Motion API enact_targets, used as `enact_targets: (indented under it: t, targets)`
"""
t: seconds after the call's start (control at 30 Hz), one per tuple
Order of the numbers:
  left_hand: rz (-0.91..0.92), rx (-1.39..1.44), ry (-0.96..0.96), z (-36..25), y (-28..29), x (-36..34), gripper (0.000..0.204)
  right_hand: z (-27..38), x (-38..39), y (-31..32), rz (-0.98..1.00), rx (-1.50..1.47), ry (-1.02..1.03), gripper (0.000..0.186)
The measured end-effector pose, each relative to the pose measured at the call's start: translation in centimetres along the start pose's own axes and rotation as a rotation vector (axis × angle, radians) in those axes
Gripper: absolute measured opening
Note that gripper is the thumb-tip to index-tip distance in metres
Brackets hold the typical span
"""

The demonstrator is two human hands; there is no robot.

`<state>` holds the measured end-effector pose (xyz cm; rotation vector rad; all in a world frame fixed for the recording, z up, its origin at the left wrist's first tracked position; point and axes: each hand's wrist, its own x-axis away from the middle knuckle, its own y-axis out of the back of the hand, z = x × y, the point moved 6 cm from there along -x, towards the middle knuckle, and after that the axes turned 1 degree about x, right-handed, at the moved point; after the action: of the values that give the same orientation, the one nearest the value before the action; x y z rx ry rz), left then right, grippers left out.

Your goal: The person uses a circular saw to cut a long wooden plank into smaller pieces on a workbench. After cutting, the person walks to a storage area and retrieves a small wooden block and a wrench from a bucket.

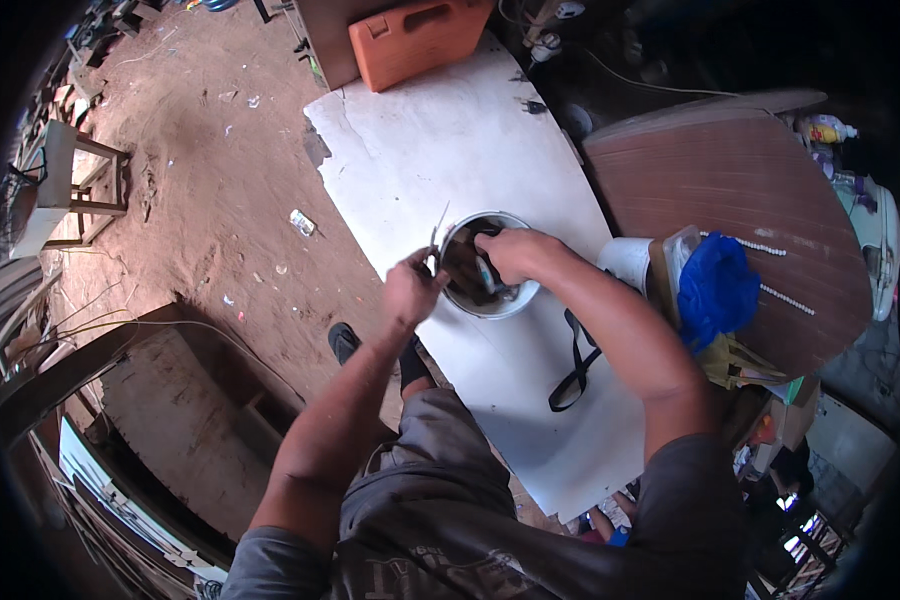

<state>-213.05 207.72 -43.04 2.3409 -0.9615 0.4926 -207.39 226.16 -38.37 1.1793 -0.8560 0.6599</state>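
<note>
A round white bucket (500,313) stands on the pale board tabletop (400,140). My left hand (413,290) is at the bucket's left rim, closed around a thin, pointed metal tool (441,222), tip up; it may be scissors, but the grip covers much of it. Over the right side of the rim, my right hand (515,256) reaches in with bent fingers. Something dark shows at its fingertips, too hidden to name. Inside the bucket lie brownish and dark items and a small pale tube-like piece (486,274). A black strap (570,380) lies looped nearer me.
An orange hard case (420,42) stands at the table's far end. To the right are a white tub (625,262), a blue plastic bag (715,288) and a brown curved panel (730,180). A wooden frame (190,420) and a stool (90,190) stand left on the dirt floor.
</note>
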Motion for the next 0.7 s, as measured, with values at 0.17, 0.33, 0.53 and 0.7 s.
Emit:
enact_targets:
  t: [0.17,0.33,0.53,0.7]
  targets:
    - [0.080,-0.138,-0.037,-0.7,2.0,-1.9,0.052,0.8,2.2,0.3,-0.238,0.078,-0.086,0.030]
    - [0.099,-0.139,-0.064,-1.5,2.7,-1.7,0.056,0.0,1.6,-1.0,-0.284,0.137,-0.119,0.030]
    - [0.145,-0.004,-0.008,-1.4,3.0,-0.4,0.057,3.5,0.9,-0.5,-0.223,0.251,-0.299,0.034]
    - [0.143,-0.023,-0.141,0.9,3.0,0.1,0.058,5.6,-0.7,-0.8,-0.173,0.345,-0.043,0.031]
